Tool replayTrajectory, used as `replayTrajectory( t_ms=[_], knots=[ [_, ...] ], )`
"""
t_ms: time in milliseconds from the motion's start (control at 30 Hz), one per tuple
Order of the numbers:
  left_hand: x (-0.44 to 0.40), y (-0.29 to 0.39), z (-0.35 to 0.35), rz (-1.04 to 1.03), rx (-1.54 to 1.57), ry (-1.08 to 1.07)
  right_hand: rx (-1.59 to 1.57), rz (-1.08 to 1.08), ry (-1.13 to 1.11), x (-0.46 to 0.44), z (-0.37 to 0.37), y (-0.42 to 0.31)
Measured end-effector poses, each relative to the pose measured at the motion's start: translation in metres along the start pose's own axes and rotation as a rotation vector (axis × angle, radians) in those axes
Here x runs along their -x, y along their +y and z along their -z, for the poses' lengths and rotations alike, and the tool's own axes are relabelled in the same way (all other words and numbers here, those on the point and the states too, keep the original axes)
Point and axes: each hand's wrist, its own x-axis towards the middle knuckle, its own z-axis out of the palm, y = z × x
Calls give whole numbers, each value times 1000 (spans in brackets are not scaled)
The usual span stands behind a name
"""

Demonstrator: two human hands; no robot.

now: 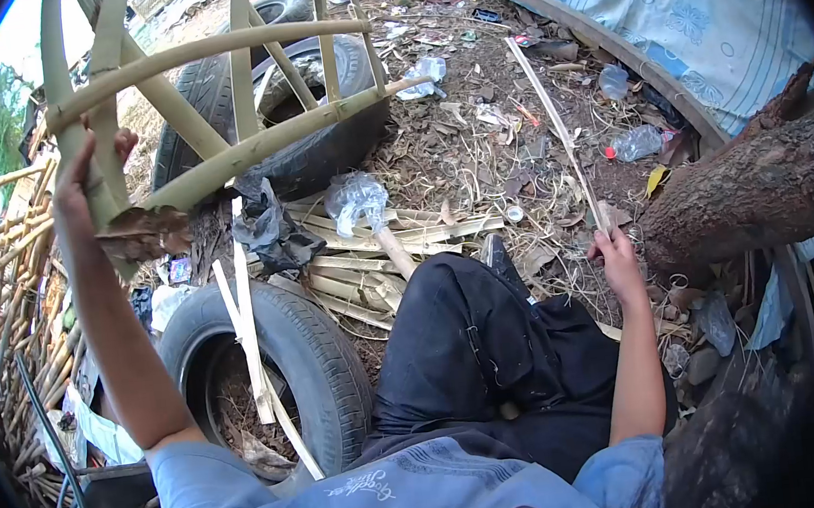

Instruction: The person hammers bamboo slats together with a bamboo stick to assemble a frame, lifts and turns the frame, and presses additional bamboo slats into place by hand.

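At the upper left, my left hand [87, 182] is closed round a slat of a bamboo lattice frame [260, 151]. The frame is raised and tilted, with slats crossing two long bars. A dry brown leaf or scrap [142, 232] hangs by its lower corner. On the right, my right hand [615, 258] grips the near end of a long thin bamboo strip [556, 122], which points away over the littered ground. Split bamboo pieces [347, 289] lie in a pile in front of my knee.
A tyre [336, 378] lies at my left, with more tyres [350, 73] behind the frame. Bamboo poles [13, 282] crowd the left edge. A tree trunk [745, 197] stands close on the right, below a blue patterned sheet [668, 13]. Plastic bottles [639, 142] litter the soil.
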Motion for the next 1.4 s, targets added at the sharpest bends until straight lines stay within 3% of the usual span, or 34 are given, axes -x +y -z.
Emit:
replayTrajectory(
  t_ms=[100,167,433,500,633,900,967,1100,1167,1400],
  knots=[
    [40,10,-42,155,-65,180,12,-72,1,22,1,-2],
    [55,11,-45,249,-353,117,-9,-33,4,35,3,1],
    [67,-2,-105,456,-376,-136,-79,-84,34,67,16,38],
    [60,-15,-119,447,-362,-385,-84,-110,46,74,19,42],
    [23,-30,-138,489,-442,-511,-92,-128,43,87,21,45],
    [-53,-66,-192,507,-535,-551,-106,-177,32,85,13,65],
    [-73,-78,-200,652,-554,-527,-101,-178,36,87,10,62],
    [-94,-89,-224,677,-568,-533,-71,-258,39,86,11,69],
    [-120,-107,-215,671,-592,-634,-40,-267,50,87,11,66],
    [-124,-103,-229,696,-775,-634,-154,-264,220,67,11,95]
  ],
)
